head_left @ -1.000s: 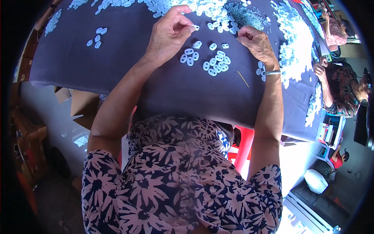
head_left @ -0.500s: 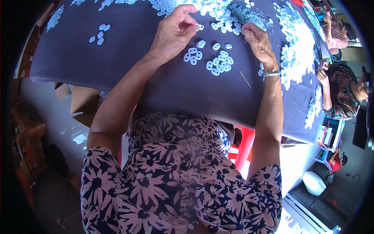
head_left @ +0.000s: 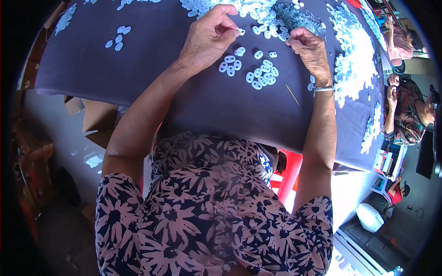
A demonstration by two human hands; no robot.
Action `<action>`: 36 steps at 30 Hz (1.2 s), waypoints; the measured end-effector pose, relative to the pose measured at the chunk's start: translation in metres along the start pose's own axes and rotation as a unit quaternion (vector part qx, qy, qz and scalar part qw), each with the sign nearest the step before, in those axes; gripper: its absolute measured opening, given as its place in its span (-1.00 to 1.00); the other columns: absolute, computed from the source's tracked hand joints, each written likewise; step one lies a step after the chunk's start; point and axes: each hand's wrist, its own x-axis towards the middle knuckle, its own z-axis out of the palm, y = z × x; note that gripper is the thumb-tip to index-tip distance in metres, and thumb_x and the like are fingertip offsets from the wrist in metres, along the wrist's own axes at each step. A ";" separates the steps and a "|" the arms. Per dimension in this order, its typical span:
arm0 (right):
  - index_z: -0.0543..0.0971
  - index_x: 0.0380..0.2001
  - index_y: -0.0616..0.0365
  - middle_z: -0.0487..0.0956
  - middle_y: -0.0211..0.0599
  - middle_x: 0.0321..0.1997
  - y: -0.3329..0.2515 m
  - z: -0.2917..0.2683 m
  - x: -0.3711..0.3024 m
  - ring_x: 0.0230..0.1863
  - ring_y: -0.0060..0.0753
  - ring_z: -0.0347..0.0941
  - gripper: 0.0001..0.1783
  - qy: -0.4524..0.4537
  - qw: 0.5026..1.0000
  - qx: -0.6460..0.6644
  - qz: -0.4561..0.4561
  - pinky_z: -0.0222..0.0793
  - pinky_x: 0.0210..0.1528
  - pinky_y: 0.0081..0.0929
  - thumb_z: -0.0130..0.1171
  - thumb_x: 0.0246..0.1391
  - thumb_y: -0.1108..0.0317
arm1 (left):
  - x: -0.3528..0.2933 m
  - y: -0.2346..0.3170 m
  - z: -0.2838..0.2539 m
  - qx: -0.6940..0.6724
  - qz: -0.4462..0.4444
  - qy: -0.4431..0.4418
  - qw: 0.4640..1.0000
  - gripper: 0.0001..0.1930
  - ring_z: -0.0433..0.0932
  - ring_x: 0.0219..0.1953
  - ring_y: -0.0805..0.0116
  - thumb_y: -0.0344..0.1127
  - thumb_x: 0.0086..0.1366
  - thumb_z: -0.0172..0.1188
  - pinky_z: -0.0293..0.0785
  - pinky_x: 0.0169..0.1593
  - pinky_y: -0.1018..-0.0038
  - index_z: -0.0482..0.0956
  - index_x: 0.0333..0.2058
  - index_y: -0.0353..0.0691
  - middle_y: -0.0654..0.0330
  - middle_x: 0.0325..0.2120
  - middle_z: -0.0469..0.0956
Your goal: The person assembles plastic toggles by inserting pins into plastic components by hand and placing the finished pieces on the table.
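Note:
My left hand point(head_left: 207, 37) pinches a small white ring-shaped piece point(head_left: 240, 31) between thumb and fingertips above the dark cloth-covered table point(head_left: 152, 60). My right hand point(head_left: 309, 48), with a bracelet at the wrist, is curled with its fingertips together near the big heap of white pieces point(head_left: 248, 9); what it holds is hidden. Between the hands lie two small groups of sorted white pieces point(head_left: 262, 73). A thin wooden stick point(head_left: 292, 94) lies on the cloth near my right wrist.
More white pieces spread along the table's right side point(head_left: 354, 60), and a few lie at the far left point(head_left: 119, 37). Another person point(head_left: 407, 110) sits at the right edge. Cardboard boxes point(head_left: 92, 115) and a red stool point(head_left: 287, 177) stand under the table.
Both hands stayed over the sorted groups; my left hand's fingers closed tighter on a white piece. The view shifted slightly.

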 end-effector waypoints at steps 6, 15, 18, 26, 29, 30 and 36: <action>0.56 -0.28 0.19 0.52 -0.56 -0.35 -0.008 0.008 -0.002 -0.32 -0.78 0.39 -0.88 0.018 0.999 -0.019 -0.019 0.25 -0.37 -0.79 0.12 0.09 0.56 | -0.001 0.005 0.002 0.025 -0.010 0.014 1.000 -0.66 0.38 -0.45 0.69 -0.54 0.19 0.17 0.34 -0.33 0.71 0.40 -0.05 -0.23 0.36 -0.48 0.51; 0.58 -0.31 0.22 0.54 -0.58 -0.37 -0.012 0.010 -0.007 -0.33 -0.77 0.41 -0.89 0.047 0.997 -0.055 -0.008 0.34 -0.27 -0.79 0.17 0.05 0.57 | -0.004 0.006 0.001 0.007 -0.018 0.008 1.000 -0.70 0.52 -0.42 0.55 -0.49 0.17 0.18 0.47 -0.29 0.59 0.43 -0.10 -0.20 0.27 -0.46 0.57; 0.59 -0.32 0.22 0.55 -0.53 -0.43 -0.016 0.009 -0.006 -0.37 -0.74 0.43 -0.91 0.035 0.999 -0.022 0.010 0.33 -0.32 -0.81 0.17 0.07 0.53 | -0.003 0.006 0.001 0.004 -0.018 0.006 1.000 -0.71 0.51 -0.43 0.55 -0.50 0.17 0.18 0.47 -0.30 0.59 0.43 -0.12 -0.21 0.26 -0.46 0.57; 0.60 -0.37 0.24 0.56 -0.48 -0.48 -0.018 0.009 -0.007 -0.44 -0.70 0.40 -0.85 0.037 0.993 -0.107 0.035 0.31 -0.38 -0.73 0.18 0.10 0.35 | -0.003 0.006 0.004 0.008 -0.009 0.008 1.000 -0.74 0.51 -0.44 0.55 -0.51 0.15 0.18 0.47 -0.32 0.59 0.46 -0.16 -0.21 0.27 -0.47 0.56; 0.57 -0.36 0.27 0.56 -0.40 -0.50 -0.017 0.008 -0.007 -0.48 -0.63 0.38 -0.70 0.036 0.987 -0.158 0.017 0.31 -0.39 -0.62 0.12 0.16 0.19 | -0.003 0.007 0.004 0.010 -0.016 -0.002 1.000 -0.75 0.51 -0.44 0.55 -0.51 0.15 0.18 0.47 -0.33 0.59 0.47 -0.17 -0.21 0.27 -0.47 0.56; 0.56 -0.35 0.28 0.54 -0.37 -0.53 -0.020 0.011 -0.007 -0.49 -0.59 0.37 -0.64 0.056 0.982 -0.180 0.000 0.32 -0.38 -0.57 0.09 0.17 0.13 | -0.003 0.008 0.004 0.010 -0.015 -0.001 1.000 -0.75 0.51 -0.44 0.55 -0.51 0.15 0.18 0.47 -0.33 0.59 0.47 -0.17 -0.20 0.27 -0.47 0.56; 0.52 -0.37 0.30 0.47 -0.34 -0.59 -0.022 0.011 -0.009 -0.52 -0.53 0.34 -0.56 0.069 0.972 -0.221 -0.031 0.32 -0.39 -0.50 0.05 0.19 0.04 | -0.005 0.008 0.004 0.020 -0.007 -0.003 1.000 -0.75 0.51 -0.43 0.56 -0.51 0.15 0.18 0.48 -0.34 0.58 0.48 -0.17 -0.19 0.28 -0.47 0.56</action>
